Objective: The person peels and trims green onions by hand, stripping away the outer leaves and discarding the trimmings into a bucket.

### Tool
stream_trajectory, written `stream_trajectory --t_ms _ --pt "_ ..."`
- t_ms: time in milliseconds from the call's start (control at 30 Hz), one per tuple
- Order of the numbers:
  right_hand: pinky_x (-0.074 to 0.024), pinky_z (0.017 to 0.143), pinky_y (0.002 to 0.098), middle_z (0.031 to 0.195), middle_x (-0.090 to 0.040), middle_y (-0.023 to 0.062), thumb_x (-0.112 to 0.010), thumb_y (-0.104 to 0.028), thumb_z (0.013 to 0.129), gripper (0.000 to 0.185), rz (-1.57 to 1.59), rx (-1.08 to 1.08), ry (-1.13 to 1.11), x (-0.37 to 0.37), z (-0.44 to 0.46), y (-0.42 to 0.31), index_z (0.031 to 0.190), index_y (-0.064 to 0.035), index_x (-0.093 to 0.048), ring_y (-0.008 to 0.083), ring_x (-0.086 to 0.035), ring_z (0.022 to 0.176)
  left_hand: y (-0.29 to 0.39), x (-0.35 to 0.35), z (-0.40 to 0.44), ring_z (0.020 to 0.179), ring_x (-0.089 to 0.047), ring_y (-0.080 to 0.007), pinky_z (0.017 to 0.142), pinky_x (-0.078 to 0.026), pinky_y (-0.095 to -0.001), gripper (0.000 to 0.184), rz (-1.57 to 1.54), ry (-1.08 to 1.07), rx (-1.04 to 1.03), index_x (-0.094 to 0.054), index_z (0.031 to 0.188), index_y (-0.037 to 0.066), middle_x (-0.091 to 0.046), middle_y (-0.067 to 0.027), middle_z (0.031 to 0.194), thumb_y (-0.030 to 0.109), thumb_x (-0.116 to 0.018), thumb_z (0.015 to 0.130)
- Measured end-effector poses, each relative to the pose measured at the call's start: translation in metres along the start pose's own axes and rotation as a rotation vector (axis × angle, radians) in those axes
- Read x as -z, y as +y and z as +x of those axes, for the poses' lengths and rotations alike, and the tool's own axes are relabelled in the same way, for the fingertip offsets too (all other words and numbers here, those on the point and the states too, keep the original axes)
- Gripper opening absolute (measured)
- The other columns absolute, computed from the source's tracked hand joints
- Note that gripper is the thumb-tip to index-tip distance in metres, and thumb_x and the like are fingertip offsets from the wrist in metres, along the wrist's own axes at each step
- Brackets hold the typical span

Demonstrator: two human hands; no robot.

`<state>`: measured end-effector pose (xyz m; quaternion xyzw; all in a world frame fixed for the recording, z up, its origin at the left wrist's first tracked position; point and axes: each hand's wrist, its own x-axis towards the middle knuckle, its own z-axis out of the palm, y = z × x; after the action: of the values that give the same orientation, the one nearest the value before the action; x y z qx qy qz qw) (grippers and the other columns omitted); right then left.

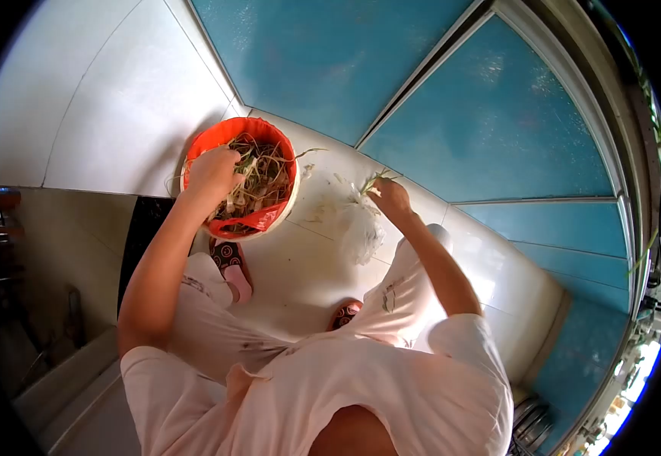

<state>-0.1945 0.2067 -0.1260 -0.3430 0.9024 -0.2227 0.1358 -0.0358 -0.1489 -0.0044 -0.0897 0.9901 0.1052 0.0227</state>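
Note:
My left hand (214, 172) is over the left side of a round bin (294, 199) with a red plastic bag (210, 137) as its liner. Its fingers are curled at the plant scraps (263, 182), dry stringy roots and pale stalks, that fill the bag. What they hold, if anything, is hidden. My right hand (391, 197) is closed on a few thin green stalks (374, 180), above the floor to the right. Just below it, a clear plastic bag (362, 232) sits on the floor, its contents hard to make out.
Blue cabinet doors (490, 114) run along the far side and right. A white tiled wall (133, 99) stands at the left behind the bin. Loose scraps (305, 173) lie on the floor tiles (300, 281). My slippered feet (231, 262) are close to the bin and bag.

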Motion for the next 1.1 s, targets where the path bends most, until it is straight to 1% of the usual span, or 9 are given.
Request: stream_trajectory --t_ms 100,167,233,333,467,600,900,1067,1100 --pt "-0.0483 0.064 0.045 0.076 -0.065 0.0186 -0.057 -0.046 0.076 0.045 -0.12 -0.534 -0.108 -0.144 0.029 0.12 0.07 -0.0027 -0.066 0.0351 -0.062 0.072 0.017 0.013 -0.005 0.085 -0.061 -0.0314 0.069 -0.049 -0.0432 0.022 -0.046 -0.032 0.045 -0.063 0.088 0.006 -0.062 -0.0119 0.087 0.02 -0.071 0.073" --pt "-0.0494 0.069 0.0457 0.085 -0.067 0.0166 -0.06 -0.048 0.076 0.044 -0.042 -0.764 -0.075 -0.145 0.03 0.096 0.081 -0.0057 -0.069 0.0335 -0.064 0.077 0.033 0.026 -0.007 0.088 -0.06 -0.0312 0.073 -0.048 -0.0425 0.02 -0.048 -0.152 0.078 -0.062 0.088 0.005 -0.062 -0.0125 0.09 0.019 -0.069 0.075" --pt "-0.0505 0.071 0.0429 0.089 -0.068 0.0136 -0.064 -0.053 0.072 0.048 -0.029 -0.889 0.035 -0.155 0.035 0.089 0.086 -0.0069 -0.069 0.0308 -0.065 0.082 0.041 0.03 -0.013 0.087 -0.06 -0.0317 0.074 -0.048 -0.0413 0.019 -0.05 -0.072 0.03 -0.061 0.088 0.004 -0.062 -0.0133 0.088 0.018 -0.068 0.076" --pt "-0.0514 0.072 0.0399 0.091 -0.068 0.011 -0.069 -0.054 0.066 0.052 0.008 -0.992 -0.103 -0.156 0.041 0.076 0.089 -0.0074 -0.069 0.028 -0.065 0.085 0.043 0.03 -0.023 0.081 -0.06 -0.0327 0.072 -0.048 -0.0414 0.019 -0.119 0.01 -0.022 -0.061 0.085 0.002 -0.061 -0.0144 0.085 0.017 -0.067 0.076" --pt "-0.0507 0.066 0.0388 0.083 -0.068 0.0096 -0.073 -0.045 0.064 0.042 -0.125 -0.902 -0.041 -0.192 0.029 0.078 0.083 -0.0085 -0.068 0.0253 -0.066 0.08 0.043 0.028 -0.026 0.081 -0.06 -0.0323 0.071 -0.047 -0.0416 0.019 -0.093 -0.053 -0.013 -0.061 0.086 0.002 -0.062 -0.0134 0.084 0.017 -0.066 0.077" --pt "-0.0489 0.06 0.0366 0.077 -0.066 0.0087 -0.07 -0.038 0.069 0.035 0.035 -0.667 -0.201 -0.196 0.021 0.091 0.082 -0.0055 -0.065 0.0222 -0.064 0.07 0.042 0.026 -0.021 0.081 -0.06 -0.0329 0.07 -0.047 -0.0419 0.019 -0.121 -0.074 -0.02 -0.062 0.088 0.001 -0.062 -0.0135 0.086 0.018 -0.065 0.078" --pt "-0.0425 0.059 0.0239 0.067 -0.057 0.0012 -0.067 -0.014 0.079 0.016 0.791 -0.267 -0.291 -0.014 -0.024 -0.04 0.083 0.0002 -0.061 0.007 -0.051 0.063 0.067 0.015 -0.013 0.081 -0.059 -0.0342 0.07 -0.047 -0.0411 0.021 -0.29 -0.196 -0.157 -0.063 0.093 0.003 -0.063 -0.0128 0.083 0.019 -0.065 0.079" --pt "-0.0404 0.058 0.0205 0.072 -0.057 -0.0026 -0.063 -0.008 0.086 0.012 1.15 0.057 -0.223 0.072 0.002 -0.144 0.092 0.0019 -0.059 0.0029 -0.047 0.065 0.066 0.034 -0.002 0.066 -0.055 -0.0085 0.061 -0.045 -0.0231 0.023 -0.769 -0.066 0.021 -0.064 0.101 0.003 -0.066 -0.0025 0.08 0.014 -0.068 0.081" --pt "-0.0406 0.059 0.0207 0.072 -0.057 -0.0024 -0.063 -0.008 0.086 0.012 1.118 0.108 -0.208 0.071 0.018 -0.157 0.092 0.0018 -0.06 0.0031 -0.047 0.065 0.064 0.044 0.001 0.077 -0.058 -0.0083 0.068 -0.047 -0.0228 0.024 -0.948 -0.095 0.068 -0.062 0.104 0.0 -0.066 -0.0031 0.089 0.012 -0.065 0.084"
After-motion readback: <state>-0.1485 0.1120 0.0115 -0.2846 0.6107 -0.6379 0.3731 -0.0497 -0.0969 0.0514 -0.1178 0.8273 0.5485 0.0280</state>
